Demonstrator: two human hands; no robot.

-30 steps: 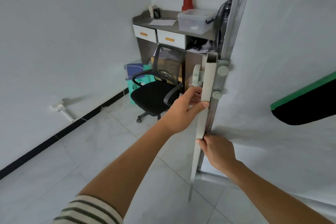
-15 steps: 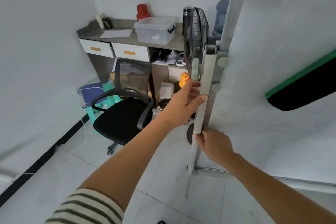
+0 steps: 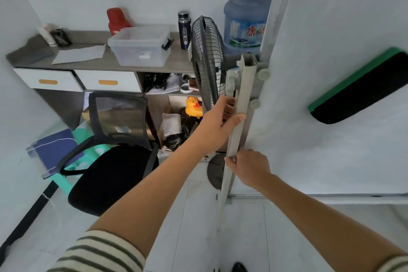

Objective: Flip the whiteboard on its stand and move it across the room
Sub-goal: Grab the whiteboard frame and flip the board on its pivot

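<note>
The whiteboard (image 3: 326, 17) fills the right side of the view, its white face close to me. Its pale grey stand post (image 3: 240, 112) runs upright along the board's left edge, with round clamp knobs (image 3: 263, 73) near the top. My left hand (image 3: 217, 123) grips the post just below the knobs, thumb across its front. My right hand (image 3: 249, 169) holds the same post lower down, fingers wrapped around its edge. A green and black eraser (image 3: 362, 88) clings to the board face at the right.
Close behind the post stand a black floor fan (image 3: 207, 59) and a blue water jug (image 3: 245, 22). A grey desk (image 3: 103, 62) carries a clear plastic box (image 3: 141, 46). A black office chair (image 3: 110, 161) sits to the left on the tiled floor.
The whiteboard and stand have travelled toward the desk corner; the desk, chair and fan appear much nearer and further left. Both hands keep their grip on the post.
</note>
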